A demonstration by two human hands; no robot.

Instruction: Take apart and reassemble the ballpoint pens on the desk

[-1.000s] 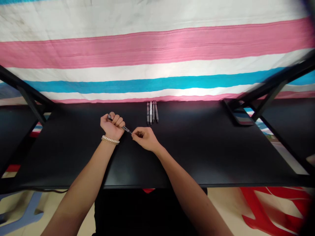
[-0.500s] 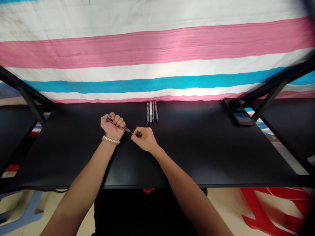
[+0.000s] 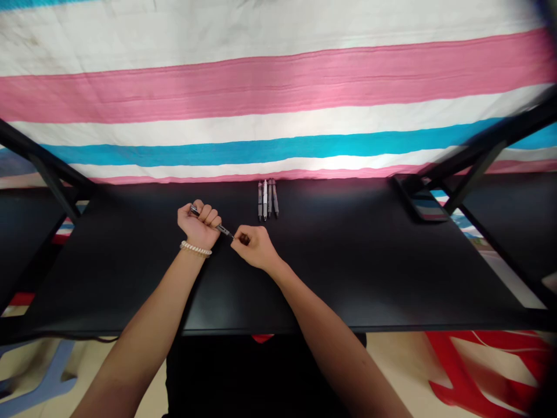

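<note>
My left hand [image 3: 200,223], with a coiled band at the wrist, is wrapped round a dark and silver pen [image 3: 223,230]. The pen slants down to the right, its thin end reaching my right hand [image 3: 252,245]. There the thumb and forefinger are pinched together at that tip; whatever small part lies between them is hidden. Behind the hands, several pens lie side by side on the black table [image 3: 339,261]; one is a white pen [image 3: 265,197], and beside it is a grey pen [image 3: 275,200].
A dark flat device, like a phone [image 3: 429,208], lies at the table's back right. Black metal bars [image 3: 481,165] rise at both sides. A striped cloth [image 3: 278,81] hangs behind. A red stool [image 3: 461,371] stands below right, and a blue-grey stool [image 3: 47,377] below left.
</note>
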